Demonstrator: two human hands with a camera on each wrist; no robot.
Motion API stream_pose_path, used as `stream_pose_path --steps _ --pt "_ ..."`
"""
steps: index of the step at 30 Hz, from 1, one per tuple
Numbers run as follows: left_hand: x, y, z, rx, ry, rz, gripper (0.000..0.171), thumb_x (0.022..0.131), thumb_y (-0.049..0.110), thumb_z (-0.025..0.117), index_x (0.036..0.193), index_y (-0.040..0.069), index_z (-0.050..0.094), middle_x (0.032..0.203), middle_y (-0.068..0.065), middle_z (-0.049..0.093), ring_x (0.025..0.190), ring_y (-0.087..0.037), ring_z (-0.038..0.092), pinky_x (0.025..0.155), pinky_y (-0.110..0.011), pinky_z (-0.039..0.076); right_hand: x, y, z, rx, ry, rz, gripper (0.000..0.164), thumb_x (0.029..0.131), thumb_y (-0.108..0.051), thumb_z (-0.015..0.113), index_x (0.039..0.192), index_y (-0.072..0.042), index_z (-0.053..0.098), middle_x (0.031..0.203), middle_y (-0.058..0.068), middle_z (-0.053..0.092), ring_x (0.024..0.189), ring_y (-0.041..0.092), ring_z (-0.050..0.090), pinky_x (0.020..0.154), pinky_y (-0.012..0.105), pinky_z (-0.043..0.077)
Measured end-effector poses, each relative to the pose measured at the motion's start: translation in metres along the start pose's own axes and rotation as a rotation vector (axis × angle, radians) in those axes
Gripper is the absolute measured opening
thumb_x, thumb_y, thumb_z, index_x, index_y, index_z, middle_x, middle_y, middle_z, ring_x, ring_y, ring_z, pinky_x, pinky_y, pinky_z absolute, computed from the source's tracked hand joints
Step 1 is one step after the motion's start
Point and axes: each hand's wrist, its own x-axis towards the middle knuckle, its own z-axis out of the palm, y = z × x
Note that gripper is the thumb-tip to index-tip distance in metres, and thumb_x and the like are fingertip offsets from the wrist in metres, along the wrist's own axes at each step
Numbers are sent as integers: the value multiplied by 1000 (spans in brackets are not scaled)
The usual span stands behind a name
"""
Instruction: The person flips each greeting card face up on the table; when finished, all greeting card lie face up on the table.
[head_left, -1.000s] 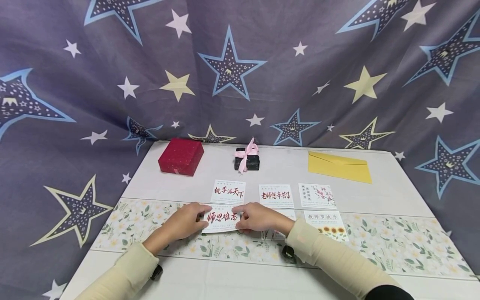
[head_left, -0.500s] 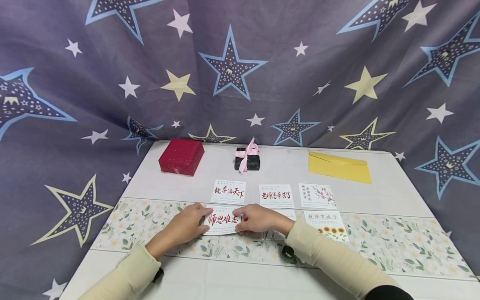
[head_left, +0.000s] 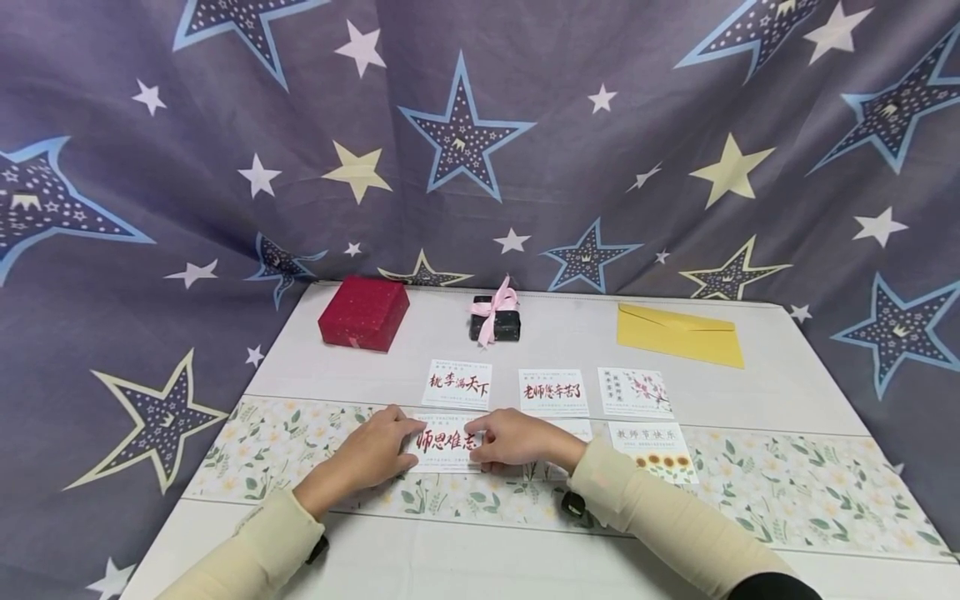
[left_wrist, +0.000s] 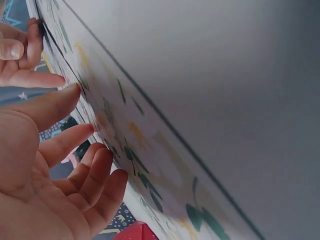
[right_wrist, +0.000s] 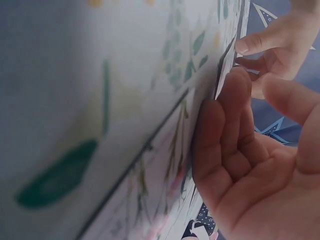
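Note:
In the head view, a white card with red Chinese writing (head_left: 446,442) lies low at the table's middle, between both hands. My left hand (head_left: 372,450) touches its left edge, with thumb and forefinger spread apart. At the right edge is my right hand (head_left: 521,437), its thumb and forefinger resting at the card's border. The left wrist view shows the left fingers (left_wrist: 102,170) loosely bent against the table surface. In the right wrist view, the right fingers (right_wrist: 235,115) lie close together beside the tabletop, the thumb (right_wrist: 290,100) apart from them.
Behind the hands lie more white cards: one with red writing (head_left: 457,384), another with red writing (head_left: 553,392), one with blossoms (head_left: 634,392) and one with sunflowers (head_left: 654,451). A red box (head_left: 364,313), a black ribboned box (head_left: 507,323) and a yellow envelope (head_left: 678,335) stand farther back.
The card between my hands has shifted slightly toward me and to the right, and now looks flatter. My left hand has moved slightly right with it; the right hand has barely moved.

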Motion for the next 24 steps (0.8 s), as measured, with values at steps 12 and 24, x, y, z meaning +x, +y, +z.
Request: stream_pose_path --steps 12,24 --pt "2 7 -6 18 26 85 41 88 23 78 125 8 72 109 -5 64 96 -17 60 87 -40 54 -13 0 -14 5 24 -69 53 98 -23 64 147 -6 53 56 -2 55 47 5 35 56 21 38" --pt "15 62 -28 27 164 345 32 92 23 74 123 15 74 112 -2 70 103 -19 68 90 -39 57 -55 8 -37 3 101 -107 49 98 -19 64 144 -4 56 71 2 66 49 8 51 50 25 48"
